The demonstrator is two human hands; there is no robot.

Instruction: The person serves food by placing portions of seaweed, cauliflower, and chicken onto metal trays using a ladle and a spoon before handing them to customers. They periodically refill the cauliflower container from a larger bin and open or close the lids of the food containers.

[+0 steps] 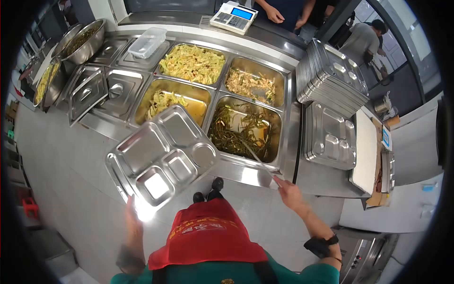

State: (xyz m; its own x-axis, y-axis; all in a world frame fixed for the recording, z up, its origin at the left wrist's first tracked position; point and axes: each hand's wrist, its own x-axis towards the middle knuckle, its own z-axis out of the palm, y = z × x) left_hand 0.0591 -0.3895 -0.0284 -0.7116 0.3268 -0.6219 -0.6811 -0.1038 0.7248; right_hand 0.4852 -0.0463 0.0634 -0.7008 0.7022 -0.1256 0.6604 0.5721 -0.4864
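- Holding a shiny stainless-steel compartment tray [163, 158] by its near corner, the left hand [134, 218] was closed around the rim and kept the tray tilted above the floor, just in front of the steel serving desk [246, 176].
- The tray showed five empty compartments, two large at its far side and three smaller ones nearer the person.
- The right hand [289, 193] was closed on the end of a long metal serving utensil [257, 158], which reached down into the rectangular steel pan of dark green stringy vegetables [243, 128].
- That pan sat at the near right of four open pans; beside it on the left was a pan of pale cabbage in broth [172, 100], and behind them were a pan of yellow shredded vegetables [193, 62] and a pan of light sliced food [251, 83].
- To the right of the pans lay a stack of matching steel trays [329, 137], with a taller stack [331, 75] behind it.
- A white digital scale [234, 16] stood on the far ledge, near another person's hands [274, 15].
- The person wore a red apron [208, 234].
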